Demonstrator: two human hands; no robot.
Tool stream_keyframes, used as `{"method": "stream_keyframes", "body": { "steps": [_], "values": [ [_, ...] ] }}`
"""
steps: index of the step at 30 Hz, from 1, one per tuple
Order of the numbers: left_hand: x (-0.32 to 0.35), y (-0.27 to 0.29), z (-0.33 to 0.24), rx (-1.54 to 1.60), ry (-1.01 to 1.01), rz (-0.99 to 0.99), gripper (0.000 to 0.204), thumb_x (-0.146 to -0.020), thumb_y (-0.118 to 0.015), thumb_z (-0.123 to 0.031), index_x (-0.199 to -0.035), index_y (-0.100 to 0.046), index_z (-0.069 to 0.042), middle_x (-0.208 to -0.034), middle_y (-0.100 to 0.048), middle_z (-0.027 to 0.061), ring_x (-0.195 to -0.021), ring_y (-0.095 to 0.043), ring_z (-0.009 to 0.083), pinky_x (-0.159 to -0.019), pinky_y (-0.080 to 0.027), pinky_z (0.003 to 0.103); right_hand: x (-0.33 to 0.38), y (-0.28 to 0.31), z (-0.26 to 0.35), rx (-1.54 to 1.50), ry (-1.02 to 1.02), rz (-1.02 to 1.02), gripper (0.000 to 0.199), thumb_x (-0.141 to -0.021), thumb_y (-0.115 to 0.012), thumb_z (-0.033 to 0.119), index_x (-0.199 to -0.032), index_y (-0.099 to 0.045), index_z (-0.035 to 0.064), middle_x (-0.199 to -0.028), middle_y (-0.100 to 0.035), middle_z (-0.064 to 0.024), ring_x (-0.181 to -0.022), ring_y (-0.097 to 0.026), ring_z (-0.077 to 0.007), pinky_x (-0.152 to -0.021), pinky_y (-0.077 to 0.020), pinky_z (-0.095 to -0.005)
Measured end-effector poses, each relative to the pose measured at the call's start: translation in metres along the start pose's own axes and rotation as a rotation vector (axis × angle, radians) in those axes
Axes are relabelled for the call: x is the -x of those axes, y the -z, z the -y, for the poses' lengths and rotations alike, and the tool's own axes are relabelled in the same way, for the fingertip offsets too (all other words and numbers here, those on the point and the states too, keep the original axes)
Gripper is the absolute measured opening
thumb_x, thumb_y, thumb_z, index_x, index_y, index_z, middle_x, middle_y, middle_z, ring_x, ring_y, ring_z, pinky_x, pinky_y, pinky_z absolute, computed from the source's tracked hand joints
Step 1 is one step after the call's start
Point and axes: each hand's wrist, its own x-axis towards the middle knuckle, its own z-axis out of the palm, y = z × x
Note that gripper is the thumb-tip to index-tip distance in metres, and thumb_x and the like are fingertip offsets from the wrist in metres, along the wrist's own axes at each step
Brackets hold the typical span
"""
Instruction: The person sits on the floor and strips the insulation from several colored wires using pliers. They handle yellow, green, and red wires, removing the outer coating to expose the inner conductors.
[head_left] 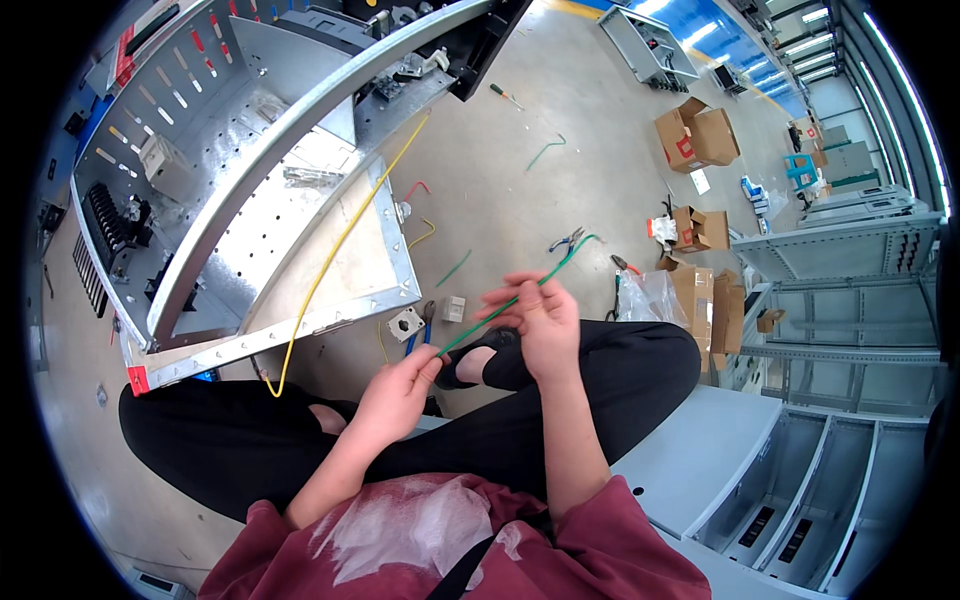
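Big workshop, grey floor. Head view: my left hand has its fingers clamped on one end of a green wire. It runs across the right hand's fingers, kinda spread, can't tell if they're gripping. Metal frame left of the fingers, yellow wire hanging over it.

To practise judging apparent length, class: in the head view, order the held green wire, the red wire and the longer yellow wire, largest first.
1. Yellow wire
2. Green wire
3. Red wire

Sheet-metal enclosure upper left; wire centre, in left hand and right hand; cardboard box on floor, upper right.
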Motion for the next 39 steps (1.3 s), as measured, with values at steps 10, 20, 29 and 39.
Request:
{"method": "stream_keyframes", "body": {
  "steps": [10,20,29,39],
  "values": [
    [0.004,0.004,-0.001,-0.21,-0.027,-0.016,0.018,-0.105,-0.053,-0.023,-0.108,-0.063,-0.009,-0.078,-0.066,0.0182,-0.077,-0.066,0.0424,-0.065,-0.05,0.051,0.002,-0.009,-0.002,0.024,-0.125,0.04,0.022,-0.106,-0.056,0.009,-0.123,-0.052,-0.0026,-0.107,-0.071,-0.0204,-0.094,-0.075,-0.0307,-0.082,-0.0618,-0.0398],
    [0.002,0.001,0.007,-0.383,-0.118,-0.16,0.012,-0.102,-0.056,-0.02,-0.101,-0.06,-0.008,-0.087,-0.069,0.0179,-0.077,-0.067,0.0426,-0.064,-0.053,0.053,0.0,-0.017,-0.006,0.019,-0.106,-0.007,0.025,-0.105,-0.057,0.009,-0.127,-0.051,-0.0027,-0.105,-0.071,-0.0206,-0.096,-0.075,-0.0288,-0.084,-0.0615,-0.0373],
    [0.005,-0.001,0.006,-0.395,-0.1,-0.151,0.011,-0.101,-0.057,-0.016,-0.102,-0.061,-0.006,-0.083,-0.067,0.0235,-0.078,-0.064,0.047,-0.065,-0.048,0.056,0.011,-0.028,-0.042,-0.018,-0.266,0.11,0.028,-0.104,-0.061,0.011,-0.125,-0.053,-0.0056,-0.109,-0.071,-0.022,-0.098,-0.074,-0.0315,-0.084,-0.0628,-0.0399],
    [0.008,0.005,0.001,-0.425,-0.175,-0.146,0.011,-0.1,-0.058,-0.017,-0.097,-0.058,-0.007,-0.08,-0.068,0.0183,-0.074,-0.066,0.0435,-0.062,-0.051,0.054,-0.006,0.005,0.009,-0.007,-0.011,-0.187,0.025,-0.105,-0.061,0.016,-0.117,-0.057,-0.0054,-0.109,-0.072,-0.0234,-0.085,-0.076,-0.0322,-0.073,-0.0646,-0.0375]
  ]
}}
